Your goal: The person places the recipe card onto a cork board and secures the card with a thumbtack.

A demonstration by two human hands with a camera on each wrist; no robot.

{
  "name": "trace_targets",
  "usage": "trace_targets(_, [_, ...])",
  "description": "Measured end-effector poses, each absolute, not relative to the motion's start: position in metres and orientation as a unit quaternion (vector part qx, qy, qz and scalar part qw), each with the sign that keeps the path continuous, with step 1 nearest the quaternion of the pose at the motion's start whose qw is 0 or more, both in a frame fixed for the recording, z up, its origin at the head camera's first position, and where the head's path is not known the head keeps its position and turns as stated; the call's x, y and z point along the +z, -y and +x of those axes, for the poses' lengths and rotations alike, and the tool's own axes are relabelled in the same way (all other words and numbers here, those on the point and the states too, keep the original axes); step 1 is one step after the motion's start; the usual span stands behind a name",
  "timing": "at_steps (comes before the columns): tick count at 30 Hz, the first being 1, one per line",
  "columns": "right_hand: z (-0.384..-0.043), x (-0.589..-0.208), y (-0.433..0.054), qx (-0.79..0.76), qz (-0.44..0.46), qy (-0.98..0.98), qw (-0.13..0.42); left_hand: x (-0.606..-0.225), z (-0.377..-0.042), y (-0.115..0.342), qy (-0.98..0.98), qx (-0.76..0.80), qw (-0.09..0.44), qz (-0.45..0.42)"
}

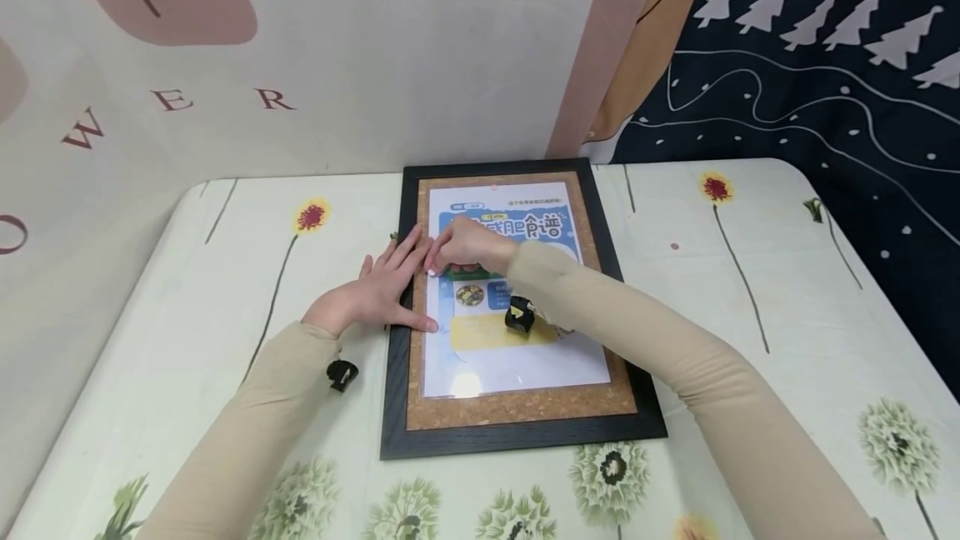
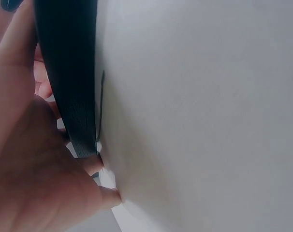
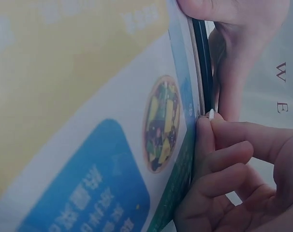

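A cork board [image 1: 525,407] in a black frame [image 1: 523,438] lies flat, with a glossy printed poster [image 1: 517,367] on it. My right hand [image 1: 472,247] reaches across the poster to its left edge. There the thumb and index finger pinch a thumbtack [image 3: 212,115] with a white head; its thin metal point faces the board. My left hand [image 1: 378,294] rests spread over the frame's left side, thumb on the poster and fingertips close to the right hand's. In the left wrist view, some left fingers [image 2: 109,197] reach down past the frame to the cloth.
The table wears a white flowered tablecloth [image 1: 720,290]. Behind it hang a pale lettered cloth [image 1: 390,65] and a dark cloth with white trees [image 1: 795,123]. A small pinkish dot [image 1: 493,187] shows at the poster's top edge. A black band [image 1: 342,374] sits at the left wrist.
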State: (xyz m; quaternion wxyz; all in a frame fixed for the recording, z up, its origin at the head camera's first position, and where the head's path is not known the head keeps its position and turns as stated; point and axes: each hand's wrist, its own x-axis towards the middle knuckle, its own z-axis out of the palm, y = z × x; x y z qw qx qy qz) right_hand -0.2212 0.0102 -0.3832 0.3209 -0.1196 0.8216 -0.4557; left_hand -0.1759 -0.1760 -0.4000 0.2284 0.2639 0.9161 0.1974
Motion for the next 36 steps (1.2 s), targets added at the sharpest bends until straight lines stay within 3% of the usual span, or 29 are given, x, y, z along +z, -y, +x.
trace_targets(8, [-0.223, -0.3828, -0.0061, -0.435, -0.101, -0.833, 0.326, -0.4012, -0.1761, 0.1755, -0.918, 0.196, 0.225, 0.263])
trace_targets(36, [-0.2175, -0.3867, -0.0113, -0.39, -0.162, -0.859, 0.288, -0.4025, -0.1758, 0.1756, -0.918, 0.195, 0.227, 0.259])
